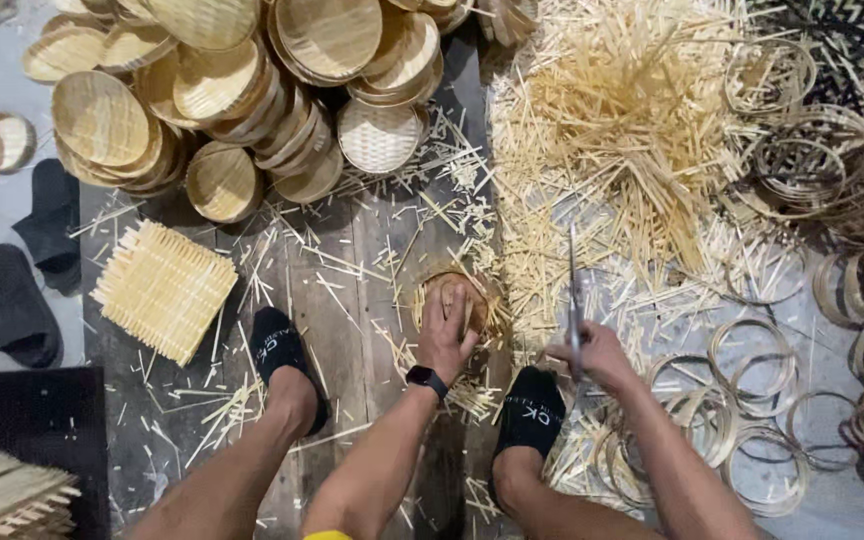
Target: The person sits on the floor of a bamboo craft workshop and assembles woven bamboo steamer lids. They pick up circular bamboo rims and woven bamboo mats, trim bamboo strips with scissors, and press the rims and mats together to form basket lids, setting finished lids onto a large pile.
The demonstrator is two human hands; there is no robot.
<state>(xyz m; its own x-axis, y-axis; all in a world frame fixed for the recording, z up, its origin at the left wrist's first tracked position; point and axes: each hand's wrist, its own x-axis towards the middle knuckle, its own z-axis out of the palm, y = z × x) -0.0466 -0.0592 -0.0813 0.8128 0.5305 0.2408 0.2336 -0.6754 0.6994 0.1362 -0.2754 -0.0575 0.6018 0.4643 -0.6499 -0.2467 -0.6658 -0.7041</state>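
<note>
I see the left hand (445, 335) pressed flat, fingers spread, on a small round woven bamboo tray (455, 300) on the wooden floor (352, 300). The right hand (600, 355) grips long metal scissors (573, 290), blades up — trimming looks underway; the next cut needs the stray ends steadied.

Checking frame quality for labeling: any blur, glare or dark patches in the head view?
Head view: even, soft light, no glare; right hand and the scissors slightly motion-blurred; left hand on the small basket fairly sharp; bottom-left corner dark; edges bend slightly, wide-angle.

A small dark smartwatch screen (426, 378) on the left wrist; no packages, labels or signs.
</note>
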